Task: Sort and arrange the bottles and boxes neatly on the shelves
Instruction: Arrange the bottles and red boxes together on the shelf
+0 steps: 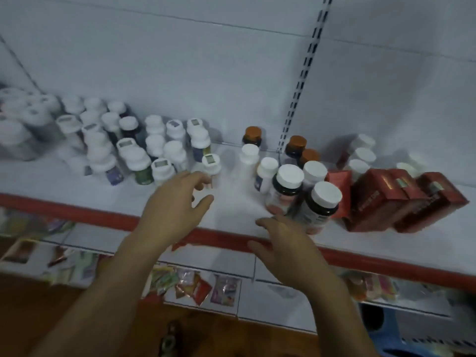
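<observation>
bottles (154,148) with white caps stand crowded on the white shelf (237,202), left and centre. orange-capped bottles (297,145) at the back, red boxes (381,202) on the right. left grip (177,202) open, fingers relaxed, just beside a small white-capped bottle (211,164), holding nothing. right grip (286,243) open above the red shelf edge (103,215), near two dark bottles (286,191); contact unclear.

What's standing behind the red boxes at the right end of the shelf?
Several white-capped bottles stand behind the red boxes. Only their caps and upper parts show; the boxes cover the rest, so their labels and exact number cannot be told.
</observation>
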{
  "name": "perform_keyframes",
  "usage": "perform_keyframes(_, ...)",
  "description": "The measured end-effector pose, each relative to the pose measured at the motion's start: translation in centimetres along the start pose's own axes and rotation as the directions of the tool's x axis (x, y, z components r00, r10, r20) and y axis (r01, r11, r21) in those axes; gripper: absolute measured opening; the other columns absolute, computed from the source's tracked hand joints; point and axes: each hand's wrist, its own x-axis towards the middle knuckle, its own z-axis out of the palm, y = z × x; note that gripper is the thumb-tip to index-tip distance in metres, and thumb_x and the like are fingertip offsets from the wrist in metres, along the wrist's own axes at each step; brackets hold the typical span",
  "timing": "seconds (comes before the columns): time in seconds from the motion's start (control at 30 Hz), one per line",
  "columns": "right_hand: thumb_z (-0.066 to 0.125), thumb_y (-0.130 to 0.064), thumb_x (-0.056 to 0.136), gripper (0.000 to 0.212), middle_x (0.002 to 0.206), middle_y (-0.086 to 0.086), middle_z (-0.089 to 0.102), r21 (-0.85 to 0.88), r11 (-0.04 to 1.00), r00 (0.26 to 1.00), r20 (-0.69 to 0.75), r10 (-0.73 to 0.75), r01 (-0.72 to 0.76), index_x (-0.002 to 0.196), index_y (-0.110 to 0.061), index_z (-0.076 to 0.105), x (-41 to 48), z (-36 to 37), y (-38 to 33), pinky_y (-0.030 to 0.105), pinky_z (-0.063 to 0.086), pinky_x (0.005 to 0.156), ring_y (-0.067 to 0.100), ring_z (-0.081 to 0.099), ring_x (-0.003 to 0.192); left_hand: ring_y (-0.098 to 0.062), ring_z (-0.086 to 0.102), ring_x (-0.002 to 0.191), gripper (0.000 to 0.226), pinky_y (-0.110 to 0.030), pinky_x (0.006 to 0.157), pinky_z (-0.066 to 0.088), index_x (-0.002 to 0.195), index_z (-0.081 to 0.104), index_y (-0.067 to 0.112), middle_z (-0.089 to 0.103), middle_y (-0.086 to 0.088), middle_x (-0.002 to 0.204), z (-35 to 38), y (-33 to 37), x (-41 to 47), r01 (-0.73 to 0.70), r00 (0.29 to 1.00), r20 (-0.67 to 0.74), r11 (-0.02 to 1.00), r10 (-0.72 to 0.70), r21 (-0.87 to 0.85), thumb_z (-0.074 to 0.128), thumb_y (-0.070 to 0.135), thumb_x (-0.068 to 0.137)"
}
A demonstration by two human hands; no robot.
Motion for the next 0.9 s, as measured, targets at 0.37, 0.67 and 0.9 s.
perform_keyframes(0.37, 0.056, -0.058, 0.095, 0.066, 0.143, -0.004, 0.05, 0.062, 0.902, 0.842, 0.338, -0.421, 0.427, 0.153, -0.032, 0.036, 10.3, 2.1, -17.1, 0.03, 0.042, 0.102, 0.012, 0.049, 0.125, -0.008, 0.061, 0.103, 0.061, -0.033, 0.093, 0.053, 0.146, 0.04, 0.036, 0.059, 0.004, 0.131, -14.6, -17.2, -11.2, 0.384, 0.779, 0.416, 0.882, -0.468, 0.273, 0.06, 0.058, 0.093)
perform_keyframes(0.67, 0.061, -0.058, 0.092, 0.065, 0.138, -0.005, 0.058, 0.122, 0.838, 0.766, 0.353, -0.537, 0.531, 0.149, -0.033, 0.042, 18.3, 9.2, -38.0, 0.016, 0.04, 0.081, 0.002, 0.051, 0.104, -0.015, 0.061, 0.108, 0.061, -0.038, 0.096, 0.052, 0.146, 0.039, 0.04, 0.058, 0.005, 0.129, -25.6, -32.2, -14.0, 0.535, 0.759, 0.342, 0.83, -0.554, 0.157, 0.057, 0.062, 0.092)
perform_keyframes(0.9, 0.06, -0.058, 0.092, 0.062, 0.134, -0.007, 0.06, 0.088, 0.837, 0.737, 0.43, -0.522, 0.541, 0.147, -0.035, 0.043, 23.6, 13.7, -49.0, 0.027, 0.051, 0.09, 0.008, 0.062, 0.106, -0.018, 0.067, 0.105, 0.065, -0.044, 0.092, 0.056, 0.15, 0.032, 0.04, 0.055, -0.002, 0.14, -33.2, -43.1, -15.5, 0.581, 0.713, 0.378, 0.799, -0.591, 0.153, 0.059, 0.058, 0.094)
